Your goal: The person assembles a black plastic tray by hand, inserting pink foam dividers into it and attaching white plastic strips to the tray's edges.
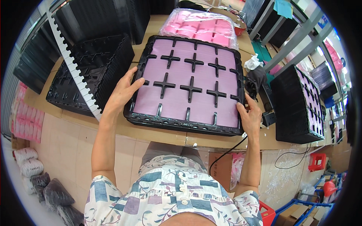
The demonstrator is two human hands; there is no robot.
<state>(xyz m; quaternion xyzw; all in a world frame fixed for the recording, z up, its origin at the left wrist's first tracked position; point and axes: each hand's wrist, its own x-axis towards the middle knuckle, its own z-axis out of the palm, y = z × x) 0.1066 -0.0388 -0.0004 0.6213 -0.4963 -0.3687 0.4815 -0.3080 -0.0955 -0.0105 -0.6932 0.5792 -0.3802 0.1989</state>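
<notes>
A black plastic tray (184, 126) lies before me on the table, with lilac-pink sheet material (179, 73) filling its compartments. Black cross-shaped ribs (191, 89) stand between the compartments. My left hand (125, 89) holds the tray's left edge, its thumb over the rim and its fingers along the side. At the right edge, my right hand (249, 113) grips the rim with the thumb on top; some of its fingers are hidden by the side. More black rims show just under the tray's front edge, so it seems to rest on others.
To the left stands a stack of black trays (90, 71), crossed by a white notched strip (71, 62). Plastic-wrapped pink material (200, 26) lies behind. Another black tray stack (296, 105) stands at right. A black cable (226, 152) hangs off the table (166, 135).
</notes>
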